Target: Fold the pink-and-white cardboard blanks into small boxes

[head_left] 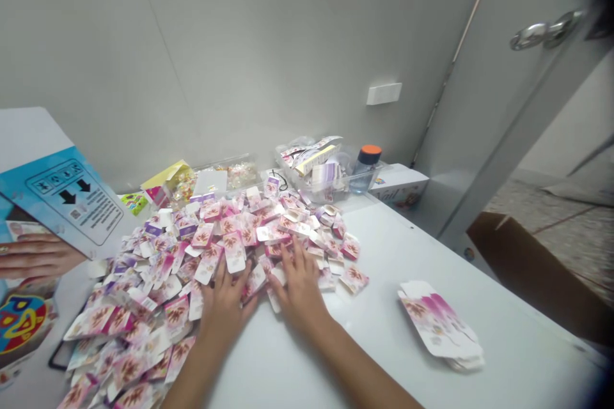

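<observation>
A large heap of small pink, white and purple printed cartons (235,249) covers the left and middle of the white table (268,364). My left hand (226,294) is at the near edge of the heap, its fingers apart and touching the cartons. Beside it, my right hand (301,284) lies with spread fingers over other cartons at the heap's front. Neither hand shows a carton gripped in it, though some fingertips are partly hidden among the boxes. To the right lies a stack of flattened cartons (439,326) with the same pink print.
Clear plastic trays (311,188) of mixed items stand along the wall, with an orange-capped bottle (367,169) in the right one. A white box (400,185) is at the back right. A blue printed box (81,198) stands at left. A brown cardboard box (532,275) sits beyond the table's right edge.
</observation>
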`<state>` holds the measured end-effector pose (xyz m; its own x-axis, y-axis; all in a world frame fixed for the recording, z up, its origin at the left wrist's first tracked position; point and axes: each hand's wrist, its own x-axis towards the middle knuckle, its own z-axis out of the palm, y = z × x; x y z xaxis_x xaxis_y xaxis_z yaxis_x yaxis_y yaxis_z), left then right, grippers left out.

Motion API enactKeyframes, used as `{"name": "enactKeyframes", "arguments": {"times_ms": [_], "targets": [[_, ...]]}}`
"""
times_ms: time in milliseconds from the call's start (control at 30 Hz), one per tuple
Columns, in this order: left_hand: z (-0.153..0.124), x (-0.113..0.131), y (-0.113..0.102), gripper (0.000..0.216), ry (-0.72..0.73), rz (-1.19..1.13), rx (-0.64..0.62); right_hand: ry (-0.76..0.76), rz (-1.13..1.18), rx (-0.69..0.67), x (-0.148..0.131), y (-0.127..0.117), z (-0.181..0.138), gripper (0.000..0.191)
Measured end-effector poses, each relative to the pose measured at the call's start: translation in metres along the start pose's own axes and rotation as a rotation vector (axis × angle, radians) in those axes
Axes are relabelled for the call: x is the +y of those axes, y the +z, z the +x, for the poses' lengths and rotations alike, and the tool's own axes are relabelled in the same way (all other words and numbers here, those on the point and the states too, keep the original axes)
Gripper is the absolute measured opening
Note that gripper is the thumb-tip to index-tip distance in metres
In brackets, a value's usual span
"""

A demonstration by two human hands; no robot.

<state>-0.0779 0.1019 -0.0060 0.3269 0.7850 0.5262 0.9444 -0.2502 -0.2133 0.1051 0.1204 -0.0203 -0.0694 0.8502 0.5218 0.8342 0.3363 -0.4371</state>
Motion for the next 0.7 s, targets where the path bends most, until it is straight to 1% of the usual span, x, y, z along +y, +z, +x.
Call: {"name": "enactKeyframes", "arguments": {"times_ms": [200,367,467,600,700], "targets": [[0.009,-0.004,0.005,0.056,0.028,0.012,-0.022,0.038,-0.040,0.025,0.004,0.002,0.002,0.060],[0.026,0.003,0.002,0.063,0.022,-0.023,-0.111,0.078,-0.037,0.061,0.013,0.009,0.006,0.057],[0.034,0.008,0.001,0.064,0.036,-0.061,-0.135,0.101,-0.001,0.078,0.020,0.011,0.008,0.058],[0.043,0.010,0.008,0.065,0.062,-0.140,-0.097,0.134,0.055,0.080,0.027,0.011,0.013,0.059],[0.055,0.010,0.014,0.068,0.115,-0.185,-0.047,0.149,0.063,0.089,0.030,0.011,0.015,0.061]]}}
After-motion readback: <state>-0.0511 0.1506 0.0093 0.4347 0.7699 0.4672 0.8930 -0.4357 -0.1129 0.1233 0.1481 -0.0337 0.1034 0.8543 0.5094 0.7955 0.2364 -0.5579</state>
